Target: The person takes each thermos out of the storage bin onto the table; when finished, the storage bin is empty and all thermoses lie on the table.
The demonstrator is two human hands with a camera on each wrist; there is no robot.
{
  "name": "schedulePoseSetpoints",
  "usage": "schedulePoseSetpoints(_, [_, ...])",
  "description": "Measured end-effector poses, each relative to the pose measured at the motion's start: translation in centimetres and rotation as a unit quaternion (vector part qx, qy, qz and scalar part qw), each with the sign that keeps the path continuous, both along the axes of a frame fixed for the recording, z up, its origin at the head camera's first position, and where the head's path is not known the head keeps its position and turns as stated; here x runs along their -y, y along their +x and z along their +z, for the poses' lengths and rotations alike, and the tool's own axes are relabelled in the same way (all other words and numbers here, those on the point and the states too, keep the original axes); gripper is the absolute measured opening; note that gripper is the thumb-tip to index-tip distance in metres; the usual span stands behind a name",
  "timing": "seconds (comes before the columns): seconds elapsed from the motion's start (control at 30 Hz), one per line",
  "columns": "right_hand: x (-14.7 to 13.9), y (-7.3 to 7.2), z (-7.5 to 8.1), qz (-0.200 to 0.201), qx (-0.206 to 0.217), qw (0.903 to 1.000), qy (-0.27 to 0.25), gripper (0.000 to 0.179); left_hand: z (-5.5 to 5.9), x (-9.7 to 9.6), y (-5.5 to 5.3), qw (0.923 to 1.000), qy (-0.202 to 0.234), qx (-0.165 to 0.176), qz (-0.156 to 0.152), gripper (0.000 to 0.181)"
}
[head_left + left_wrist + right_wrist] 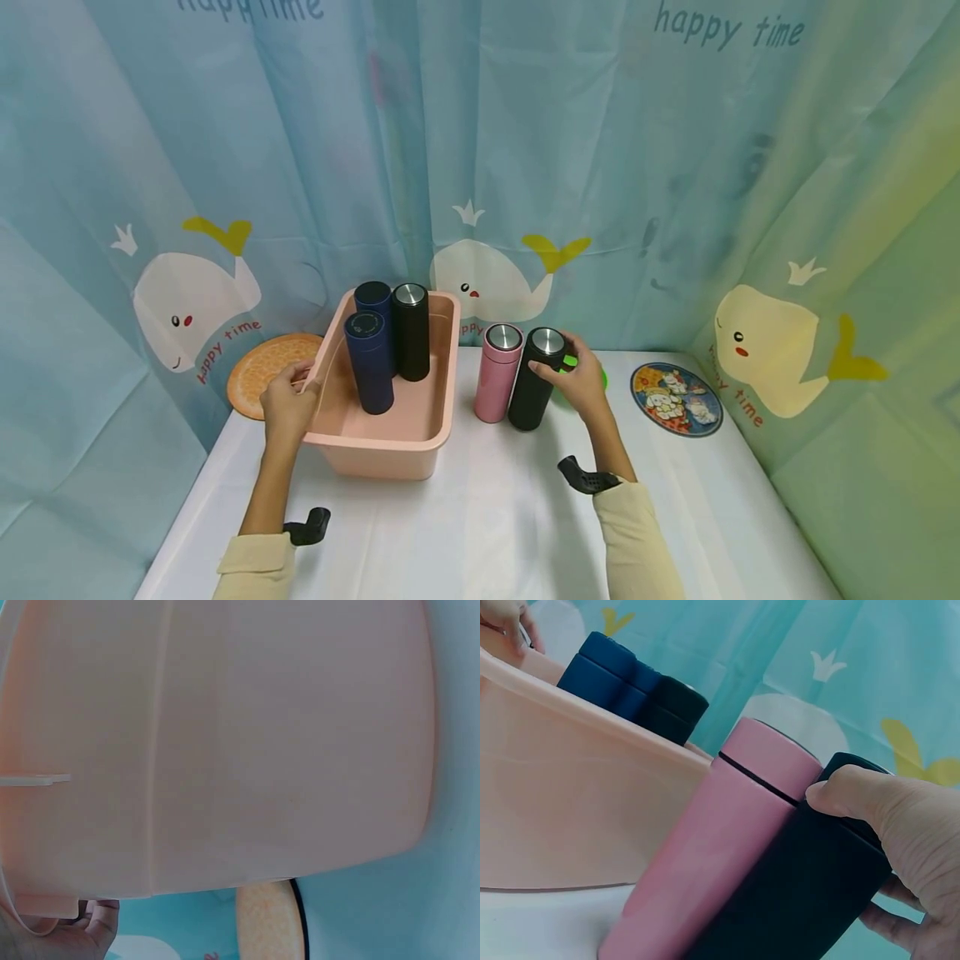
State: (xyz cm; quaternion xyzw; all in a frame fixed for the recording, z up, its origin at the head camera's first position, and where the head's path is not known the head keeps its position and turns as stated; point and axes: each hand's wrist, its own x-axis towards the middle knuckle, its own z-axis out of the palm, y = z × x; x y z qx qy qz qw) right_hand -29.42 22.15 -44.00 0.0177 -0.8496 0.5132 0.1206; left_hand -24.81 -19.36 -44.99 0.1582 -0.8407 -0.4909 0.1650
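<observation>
The right hand is gripping the black bottle near its top; the bottle is standing upright, just right of the pink bottle. Farther left, the left hand is holding the left side of the tub.

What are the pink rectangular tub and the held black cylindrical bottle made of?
The pink rectangular tub seems moulded plastic, satin finish: smooth walls, rounded corners. The held black cylindrical bottle looks matte, showing little shine, perhaps coated metal or plastic; its lid's silvery disc gleams like metal.
</observation>
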Motion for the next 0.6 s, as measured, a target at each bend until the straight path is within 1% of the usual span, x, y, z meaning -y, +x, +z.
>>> schedulePoseSetpoints(0.2, [0.2, 0.04, -0.22, -0.003, 0.008, 1.0, 0.005, 0.077, -0.16, 0.01, -0.04, 1.0, -0.002, -0.001, 0.003, 0.038])
schedulePoseSetpoints(0.37, [0.28, 0.0, -0.31, -0.001, 0.002, 1.0, 0.003, 0.076, -0.15, -0.01, 0.08, 1.0, -0.003, -0.006, 0.005, 0.038])
schedulePoseSetpoints(0.6, [0.08, 0.15, -0.9, 0.008, -0.006, 0.9999, -0.003, 0.077, -0.14, 0.0, 0.05, 1.0, -0.003, -0.005, 0.001, 0.039])
